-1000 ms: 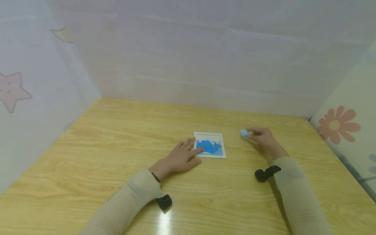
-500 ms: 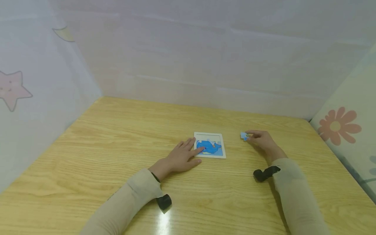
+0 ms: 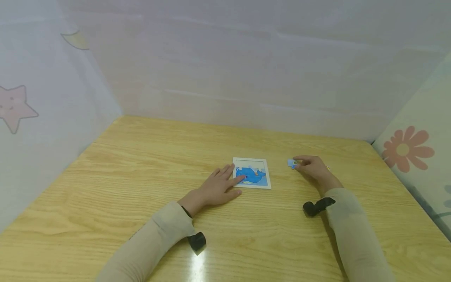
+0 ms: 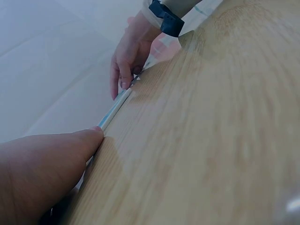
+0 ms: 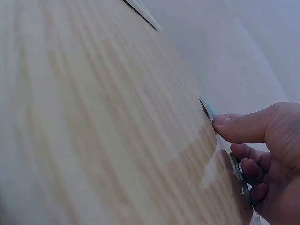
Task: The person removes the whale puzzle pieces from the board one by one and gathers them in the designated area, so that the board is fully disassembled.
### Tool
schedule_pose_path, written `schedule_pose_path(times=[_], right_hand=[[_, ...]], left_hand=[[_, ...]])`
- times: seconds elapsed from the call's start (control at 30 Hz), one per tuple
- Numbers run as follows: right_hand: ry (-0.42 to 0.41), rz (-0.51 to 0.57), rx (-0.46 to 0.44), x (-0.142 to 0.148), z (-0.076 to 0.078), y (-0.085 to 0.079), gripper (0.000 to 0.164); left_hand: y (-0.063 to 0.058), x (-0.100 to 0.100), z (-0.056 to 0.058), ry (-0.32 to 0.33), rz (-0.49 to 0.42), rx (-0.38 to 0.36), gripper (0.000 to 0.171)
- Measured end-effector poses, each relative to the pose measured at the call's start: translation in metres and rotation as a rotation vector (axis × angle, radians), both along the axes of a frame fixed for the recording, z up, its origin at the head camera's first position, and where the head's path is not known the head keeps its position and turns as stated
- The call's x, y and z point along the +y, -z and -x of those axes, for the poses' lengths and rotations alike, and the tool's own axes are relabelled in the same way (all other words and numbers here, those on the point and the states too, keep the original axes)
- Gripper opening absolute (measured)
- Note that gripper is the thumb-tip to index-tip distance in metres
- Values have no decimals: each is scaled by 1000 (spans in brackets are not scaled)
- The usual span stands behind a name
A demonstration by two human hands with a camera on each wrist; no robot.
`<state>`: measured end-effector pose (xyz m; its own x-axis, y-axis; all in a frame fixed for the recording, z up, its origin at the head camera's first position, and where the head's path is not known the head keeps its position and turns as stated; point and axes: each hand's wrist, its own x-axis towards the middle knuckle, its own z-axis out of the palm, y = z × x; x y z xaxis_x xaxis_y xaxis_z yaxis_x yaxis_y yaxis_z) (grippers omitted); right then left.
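A square jigsaw puzzle with a white frame [image 3: 269,181] lies on the table, its picture a blue whale. The upper strip inside the frame is pale and bare. My left hand [image 3: 218,188] rests flat with spread fingers at the frame's left side, the index finger on the whale. To the right of the frame, my right hand [image 3: 313,169] pinches a light-blue puzzle piece [image 3: 290,163] between thumb and fingers. In the right wrist view that piece [image 5: 206,108] is held at a slant, close over the table. The other fingers curl beneath the palm, beside more thin pieces [image 5: 237,168].
A small yellow bit [image 3: 328,168] peeks out beside the right wrist. Wood-grain table [image 3: 169,149] spreads all around, with a pale cloth wall [image 3: 225,78] at its back and printed cloth on both sides. Black wrist cameras [image 3: 197,243] hang below each sleeve.
My right hand has shifted slightly left and nearer with the pinched piece. The yellow bit beside its wrist now shows. My left hand stays on the puzzle.
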<state>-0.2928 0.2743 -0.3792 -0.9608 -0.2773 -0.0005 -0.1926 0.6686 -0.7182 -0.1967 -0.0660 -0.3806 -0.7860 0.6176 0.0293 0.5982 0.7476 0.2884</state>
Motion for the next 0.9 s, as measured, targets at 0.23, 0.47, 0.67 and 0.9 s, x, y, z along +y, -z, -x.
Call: schedule_pose_path(times=[0.23,0.47,0.67,0.9], right_hand=[[13,-6,-45,-2,-2,-3,40],[6,-19,-59,-3,-6,-9,44],[-31,-28,-36,-4,-7,-14,46],[-41,7,-31,-7,-7,-20,47]], left_hand=[[2,0,1,2,14,9,54],[2,1,1,3,4,0,53],[3,2,1,4,0,-1,53],[4,3,0,9,3,-5,54]])
